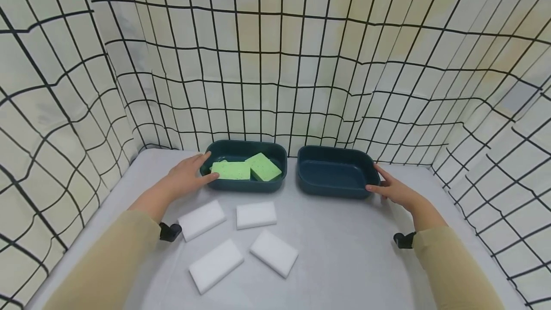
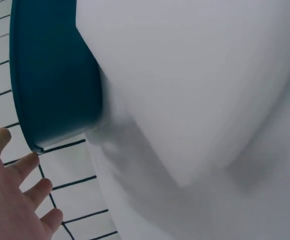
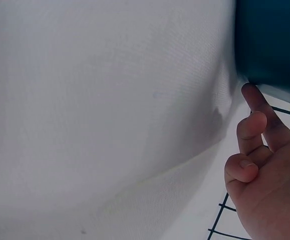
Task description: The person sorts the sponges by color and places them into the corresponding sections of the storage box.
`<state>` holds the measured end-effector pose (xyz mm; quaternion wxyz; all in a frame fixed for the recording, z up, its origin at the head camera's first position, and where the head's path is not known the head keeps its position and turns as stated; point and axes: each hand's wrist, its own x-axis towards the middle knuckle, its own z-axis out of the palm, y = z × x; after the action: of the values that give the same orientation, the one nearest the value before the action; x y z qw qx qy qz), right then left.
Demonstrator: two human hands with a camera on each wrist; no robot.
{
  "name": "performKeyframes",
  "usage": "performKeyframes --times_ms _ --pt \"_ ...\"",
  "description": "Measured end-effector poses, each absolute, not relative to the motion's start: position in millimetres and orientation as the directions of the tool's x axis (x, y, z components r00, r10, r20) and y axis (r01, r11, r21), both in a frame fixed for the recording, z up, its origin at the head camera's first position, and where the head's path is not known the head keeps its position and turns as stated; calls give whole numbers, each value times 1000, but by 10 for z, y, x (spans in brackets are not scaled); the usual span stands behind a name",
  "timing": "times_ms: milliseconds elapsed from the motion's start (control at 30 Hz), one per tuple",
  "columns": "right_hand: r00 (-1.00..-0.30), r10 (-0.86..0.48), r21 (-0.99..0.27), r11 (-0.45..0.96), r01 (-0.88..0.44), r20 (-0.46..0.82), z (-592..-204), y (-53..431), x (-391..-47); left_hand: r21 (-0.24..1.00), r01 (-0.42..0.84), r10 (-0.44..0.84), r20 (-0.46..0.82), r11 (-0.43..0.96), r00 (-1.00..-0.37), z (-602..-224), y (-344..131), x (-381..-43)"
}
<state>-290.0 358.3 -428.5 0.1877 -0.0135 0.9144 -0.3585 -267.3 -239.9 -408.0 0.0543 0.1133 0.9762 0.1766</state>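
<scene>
Two dark teal oblong bins stand side by side at the back of the table. The left bin (image 1: 243, 186) holds light green speckled sponge blocks (image 1: 231, 171). My left hand (image 1: 186, 176) is at its left end, fingers spread, thumb by the front rim; the left wrist view shows fingertips right at the bin's edge (image 2: 54, 80). Inside the right bin (image 1: 331, 190) only the bare floor shows. My right hand (image 1: 397, 190) touches its right end, thumb at the front corner. In the right wrist view one finger reaches the bin's base (image 3: 272, 50), while other fingers bend loosely beside it.
Several white sponge-like blocks (image 1: 216, 266) lie flat on the white-covered table (image 1: 344, 252), in front of the left bin. One looms large in the left wrist view (image 2: 185, 75). Black wire grid panels (image 1: 280, 71) backed with pale sheeting rise behind and along both sides.
</scene>
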Motion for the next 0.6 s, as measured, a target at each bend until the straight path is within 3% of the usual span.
performKeyframes --times_ms 333,600 --pt "-925 -158 -644 757 112 -346 -4241 3542 -2894 344 365 369 57 865 -928 -4002 -2269 -2361" --pt "-924 -150 -628 770 113 -351 -4213 3537 -2899 333 524 514 125 784 -849 -3952 -2014 -2073"
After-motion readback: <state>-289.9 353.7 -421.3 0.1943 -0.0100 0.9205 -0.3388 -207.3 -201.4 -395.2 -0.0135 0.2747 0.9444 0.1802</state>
